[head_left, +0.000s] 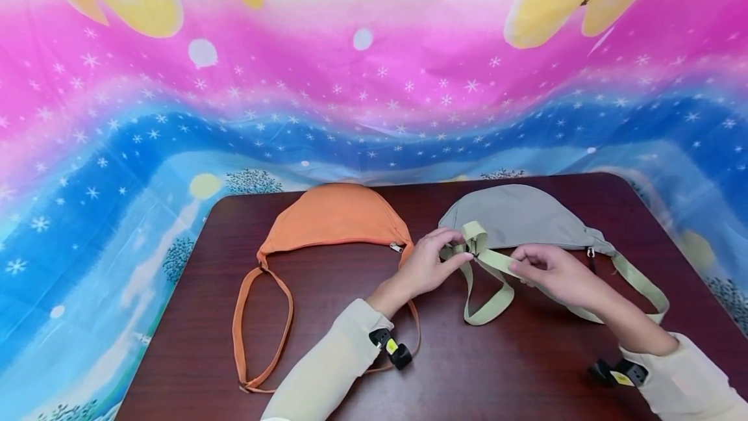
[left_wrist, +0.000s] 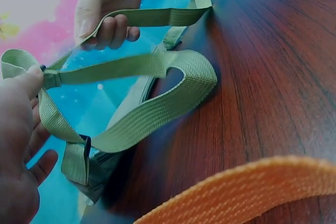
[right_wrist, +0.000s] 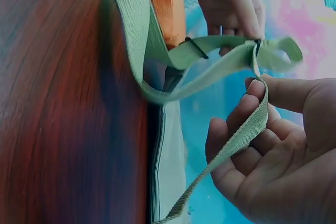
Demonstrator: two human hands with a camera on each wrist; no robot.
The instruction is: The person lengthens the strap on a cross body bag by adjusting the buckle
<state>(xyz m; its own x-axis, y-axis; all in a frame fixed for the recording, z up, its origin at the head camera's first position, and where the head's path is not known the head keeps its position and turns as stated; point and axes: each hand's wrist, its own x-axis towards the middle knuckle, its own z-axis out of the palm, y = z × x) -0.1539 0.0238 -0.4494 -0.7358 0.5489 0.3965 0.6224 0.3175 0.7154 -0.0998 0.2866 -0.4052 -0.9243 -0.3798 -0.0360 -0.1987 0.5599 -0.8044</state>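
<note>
A grey waist bag (head_left: 514,216) with a pale green webbing strap (head_left: 493,304) lies at the right of the table. My left hand (head_left: 429,262) pinches the strap at its small dark slider buckle (left_wrist: 44,70), between thumb and fingers. Above the buckle the webbing stands up in a small loop (head_left: 474,232). Just to the right, my right hand (head_left: 552,271) pinches the strap between thumb and index finger, and the webbing runs fairly straight between both hands. A larger strap loop (left_wrist: 199,77) hangs below the buckle. Another dark strap ring (right_wrist: 197,48) sits nearer the bag.
An orange waist bag (head_left: 339,213) lies at the left, its orange strap (head_left: 238,323) looped towards the front and passing under my left forearm. The dark red-brown table (head_left: 193,265) ends at a printed cloth backdrop (head_left: 362,102). Both wrists carry small black cameras (head_left: 391,348).
</note>
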